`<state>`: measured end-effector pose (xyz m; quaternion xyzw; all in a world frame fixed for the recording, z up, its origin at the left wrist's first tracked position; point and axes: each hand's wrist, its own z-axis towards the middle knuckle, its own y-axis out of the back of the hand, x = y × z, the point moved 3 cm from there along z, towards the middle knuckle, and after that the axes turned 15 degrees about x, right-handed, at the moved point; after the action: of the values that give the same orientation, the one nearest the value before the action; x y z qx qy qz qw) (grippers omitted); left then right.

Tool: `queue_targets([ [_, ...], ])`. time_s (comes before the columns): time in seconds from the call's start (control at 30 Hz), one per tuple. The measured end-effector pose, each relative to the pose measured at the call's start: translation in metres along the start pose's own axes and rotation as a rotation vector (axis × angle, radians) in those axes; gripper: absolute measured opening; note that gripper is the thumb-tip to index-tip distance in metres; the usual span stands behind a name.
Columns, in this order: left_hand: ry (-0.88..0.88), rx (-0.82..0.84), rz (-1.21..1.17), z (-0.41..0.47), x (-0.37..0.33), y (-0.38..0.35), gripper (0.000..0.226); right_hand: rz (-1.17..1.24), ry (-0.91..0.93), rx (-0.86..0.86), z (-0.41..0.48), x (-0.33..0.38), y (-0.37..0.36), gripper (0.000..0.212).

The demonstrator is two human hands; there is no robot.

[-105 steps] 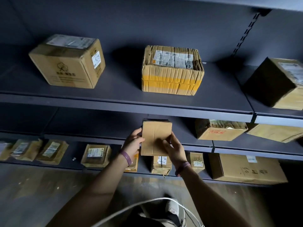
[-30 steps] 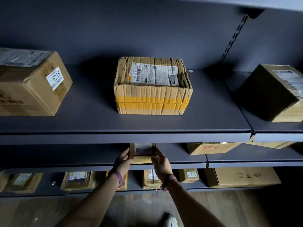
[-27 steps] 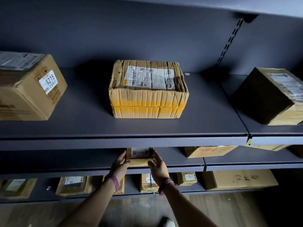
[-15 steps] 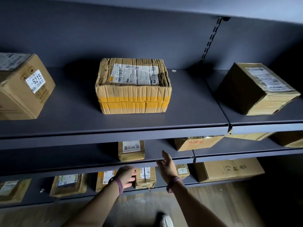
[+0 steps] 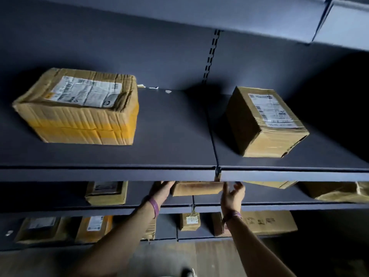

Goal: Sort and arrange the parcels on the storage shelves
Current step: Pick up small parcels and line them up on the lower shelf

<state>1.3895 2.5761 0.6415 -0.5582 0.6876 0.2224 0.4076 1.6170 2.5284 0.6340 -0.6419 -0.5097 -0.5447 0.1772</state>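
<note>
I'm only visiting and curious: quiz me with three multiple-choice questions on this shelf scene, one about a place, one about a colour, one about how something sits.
1. Where is the brown parcel between the left hand and right hand?
A) on the floor
B) on the middle shelf
C) atop another parcel

2. What colour are the tape bands on the big left parcel?
A) yellow
B) red
C) green

3. How does the right box sit on the upper shelf?
A) square to the edge
B) turned corner-forward
C) overhanging the edge

Answers: 1 B, it lies just below the upper shelf's lip; 2 A, yellow bands wrap its sides; 3 B, a corner points toward the front edge.
</note>
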Motion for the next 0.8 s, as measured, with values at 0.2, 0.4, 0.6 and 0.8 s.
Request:
queue_targets([
  [0.2,0.041,-0.113,-0.141,0.015,0.008,-0.035,0.039,-0.099,-0.02,0.358,0.047,0.002,0.011,0.02],
  [0.4,0.036,-0.164,-0.213,-0.006,0.015,-0.048,0.04,0.041,0.041,0.435,0.025,-0.013,0.023,0.028],
  [0.6,0.03,-0.2,-0.259,-0.047,0.038,-0.042,0.038,0.233,0.044,0.397,-0.029,-0.024,0.037,0.036],
  [0.8,0.028,-0.157,-0.232,-0.085,0.067,-0.029,0.014,0.265,0.085,0.377,-0.077,-0.043,0.048,0.011],
])
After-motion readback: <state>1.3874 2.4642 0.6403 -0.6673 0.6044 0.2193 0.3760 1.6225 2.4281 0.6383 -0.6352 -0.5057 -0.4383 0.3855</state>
